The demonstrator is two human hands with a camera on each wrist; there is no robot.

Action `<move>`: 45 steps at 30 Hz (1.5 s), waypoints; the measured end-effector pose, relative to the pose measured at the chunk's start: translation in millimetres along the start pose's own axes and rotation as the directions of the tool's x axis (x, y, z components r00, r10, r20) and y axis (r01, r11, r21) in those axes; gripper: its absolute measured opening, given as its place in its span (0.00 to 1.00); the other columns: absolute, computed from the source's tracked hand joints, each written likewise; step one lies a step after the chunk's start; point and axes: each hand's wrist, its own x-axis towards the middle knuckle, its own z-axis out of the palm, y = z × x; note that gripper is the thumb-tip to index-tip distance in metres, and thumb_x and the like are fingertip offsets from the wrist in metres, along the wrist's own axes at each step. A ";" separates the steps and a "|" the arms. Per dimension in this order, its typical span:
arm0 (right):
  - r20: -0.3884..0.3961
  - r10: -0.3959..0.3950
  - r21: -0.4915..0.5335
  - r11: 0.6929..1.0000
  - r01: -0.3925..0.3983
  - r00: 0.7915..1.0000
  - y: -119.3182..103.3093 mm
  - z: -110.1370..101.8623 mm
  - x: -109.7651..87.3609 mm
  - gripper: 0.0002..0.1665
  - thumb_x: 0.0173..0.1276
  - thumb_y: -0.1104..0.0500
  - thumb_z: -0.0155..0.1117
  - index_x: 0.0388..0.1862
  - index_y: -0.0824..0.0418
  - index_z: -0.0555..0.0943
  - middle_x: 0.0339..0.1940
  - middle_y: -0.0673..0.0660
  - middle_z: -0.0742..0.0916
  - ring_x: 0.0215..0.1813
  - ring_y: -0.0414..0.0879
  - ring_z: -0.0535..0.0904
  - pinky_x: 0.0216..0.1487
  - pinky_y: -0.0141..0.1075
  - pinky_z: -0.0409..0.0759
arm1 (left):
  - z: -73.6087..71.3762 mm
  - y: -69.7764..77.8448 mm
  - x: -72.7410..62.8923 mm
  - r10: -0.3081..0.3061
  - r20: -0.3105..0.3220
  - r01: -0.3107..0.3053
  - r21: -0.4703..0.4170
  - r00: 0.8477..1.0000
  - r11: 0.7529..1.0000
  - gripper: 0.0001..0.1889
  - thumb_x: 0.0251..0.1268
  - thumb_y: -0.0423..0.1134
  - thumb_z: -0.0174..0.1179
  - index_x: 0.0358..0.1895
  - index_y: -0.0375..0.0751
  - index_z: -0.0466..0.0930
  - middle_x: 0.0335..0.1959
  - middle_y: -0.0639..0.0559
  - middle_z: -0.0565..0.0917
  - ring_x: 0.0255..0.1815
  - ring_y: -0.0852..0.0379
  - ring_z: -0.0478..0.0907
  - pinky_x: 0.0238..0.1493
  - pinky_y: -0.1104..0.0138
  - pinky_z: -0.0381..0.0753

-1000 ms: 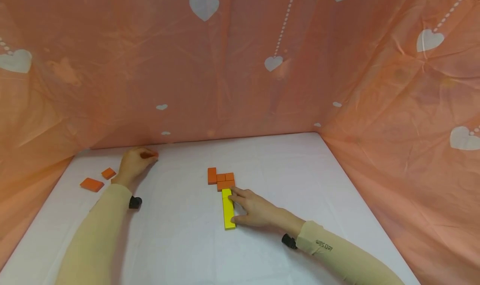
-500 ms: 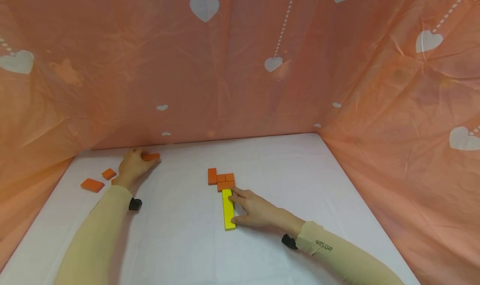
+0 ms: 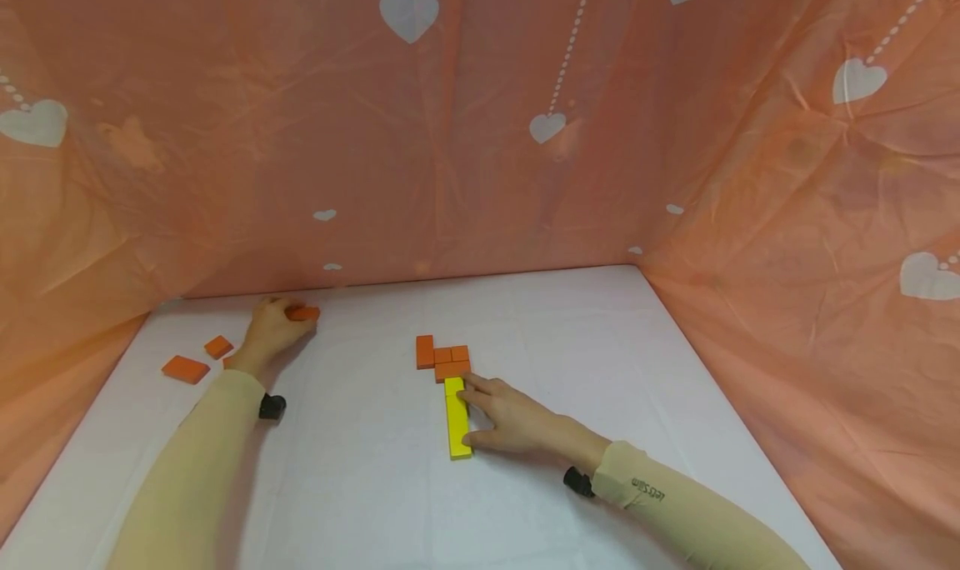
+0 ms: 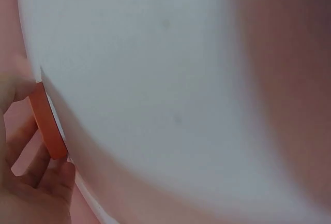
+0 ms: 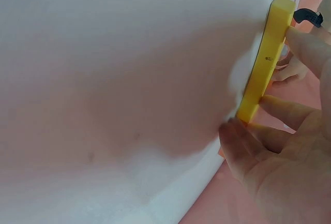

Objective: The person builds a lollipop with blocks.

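At the far left of the table, my left hand (image 3: 276,328) holds an orange block (image 3: 303,313) between thumb and fingers. The left wrist view shows the same orange block (image 4: 47,121) held by its ends. Nearer the middle, my right hand (image 3: 517,416) rests its fingertips and thumb on the right side of a long yellow block (image 3: 457,428). A short yellow block (image 3: 453,386) sits against its far end. Beyond it lie a flat orange block (image 3: 452,372), two small orange blocks (image 3: 442,355) and an upright-lying orange block (image 3: 424,352), touching one another.
Left of my left hand lie a small orange block (image 3: 218,347) and a larger orange block (image 3: 185,369). Another orange piece (image 3: 228,362) is mostly hidden by the left wrist. A pink cloth (image 3: 480,137) with white hearts walls the white table (image 3: 570,328).
The orange block in my left hand has turned, so more of its face now shows beside the fingers. My right hand and the middle blocks stay put.
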 end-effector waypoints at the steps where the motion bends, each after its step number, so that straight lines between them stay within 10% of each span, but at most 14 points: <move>1: -0.001 -0.001 -0.003 1.000 0.001 1.000 0.0 -0.1 0.2 0.43 0.73 0.43 0.69 0.80 0.58 0.69 0.86 0.57 0.60 0.81 0.55 0.64 0.77 0.49 0.68 | 0.0 -0.4 0.2 0.004 0.004 -0.004 -0.009 1.000 1.000 0.30 0.70 0.40 0.63 0.66 0.19 0.70 0.68 0.17 0.61 0.61 0.25 0.65 0.64 0.36 0.72; 11: 0.000 0.001 0.007 1.000 -0.001 1.000 -1.5 -1.8 -0.4 0.43 0.72 0.43 0.70 0.79 0.58 0.69 0.85 0.58 0.61 0.81 0.56 0.64 0.77 0.50 0.68 | 3.9 14.8 -0.7 0.068 0.018 -0.067 -0.062 0.998 0.996 0.31 0.69 0.37 0.64 0.69 0.21 0.69 0.66 0.21 0.63 0.58 0.30 0.70 0.59 0.43 0.76; 18: -0.003 -0.002 0.006 1.000 0.002 1.000 -1.2 -2.3 0.3 0.43 0.72 0.43 0.70 0.80 0.58 0.69 0.85 0.57 0.61 0.81 0.56 0.64 0.77 0.50 0.68 | 11.6 51.7 -0.7 0.172 0.022 -0.170 -0.065 0.985 0.983 0.32 0.65 0.37 0.70 0.70 0.26 0.73 0.62 0.26 0.69 0.51 0.35 0.75 0.51 0.52 0.77; 28: 0.001 0.000 0.014 1.000 0.000 1.000 -0.6 -0.7 0.7 0.43 0.72 0.42 0.70 0.80 0.58 0.69 0.85 0.57 0.62 0.80 0.55 0.65 0.76 0.49 0.69 | 36.5 102.4 1.6 0.283 0.079 -0.272 -0.126 0.956 0.954 0.28 0.66 0.34 0.69 0.68 0.32 0.77 0.67 0.37 0.71 0.65 0.31 0.70 0.65 0.38 0.73; 37: 0.010 0.005 0.020 1.000 -0.006 1.000 -0.4 -1.1 0.6 0.43 0.73 0.42 0.69 0.80 0.58 0.69 0.85 0.56 0.61 0.80 0.54 0.64 0.77 0.49 0.68 | 67.4 143.6 1.3 0.388 0.139 -0.361 -0.183 0.911 0.914 0.29 0.62 0.36 0.72 0.68 0.37 0.79 0.71 0.41 0.70 0.68 0.34 0.70 0.67 0.39 0.73; 45: 0.012 -0.001 0.020 1.000 0.001 1.000 -2.7 -4.6 0.4 0.43 0.72 0.43 0.70 0.79 0.59 0.69 0.85 0.58 0.63 0.80 0.56 0.65 0.76 0.49 0.69 | 95.3 164.5 1.5 0.506 0.202 -0.469 -0.205 0.838 0.859 0.26 0.63 0.35 0.72 0.65 0.35 0.81 0.71 0.42 0.73 0.73 0.37 0.68 0.71 0.40 0.70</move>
